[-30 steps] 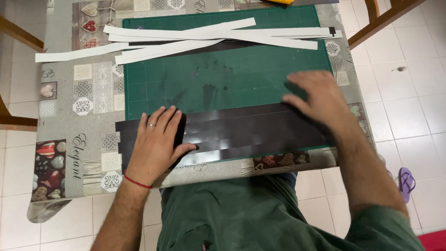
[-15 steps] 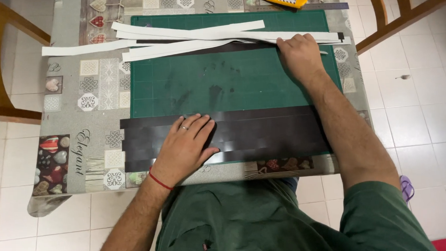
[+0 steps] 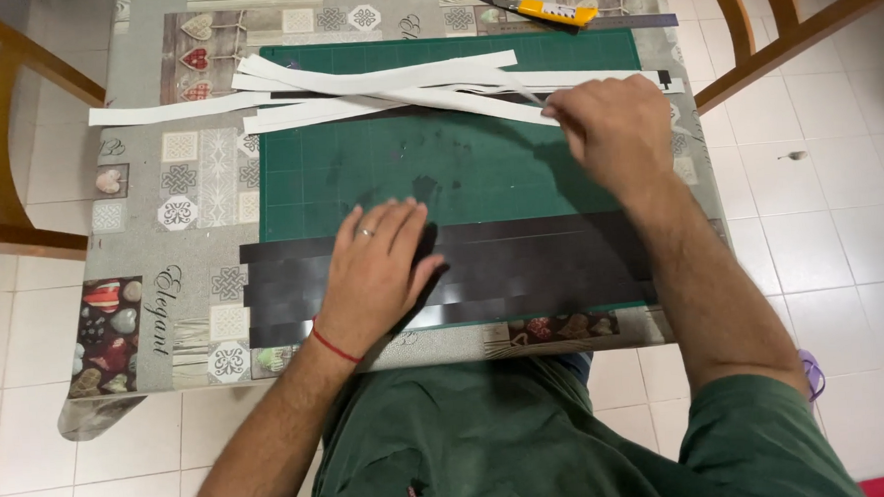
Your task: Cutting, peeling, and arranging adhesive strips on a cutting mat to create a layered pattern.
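Your left hand [image 3: 378, 271] is pressing flat on the black sheet [image 3: 522, 270] while your right hand [image 3: 611, 132], having reached across the mat [image 3: 409, 170], is now pinching a white strip [image 3: 455, 97].

One green cutting mat [image 3: 399, 171]. One black woven sheet [image 3: 522, 270] at 6 o'clock. Roughly six white paper strips [image 3: 385, 77] at 12. One yellow utility knife [image 3: 541, 11]. Two wooden chairs [image 3: 0, 148].
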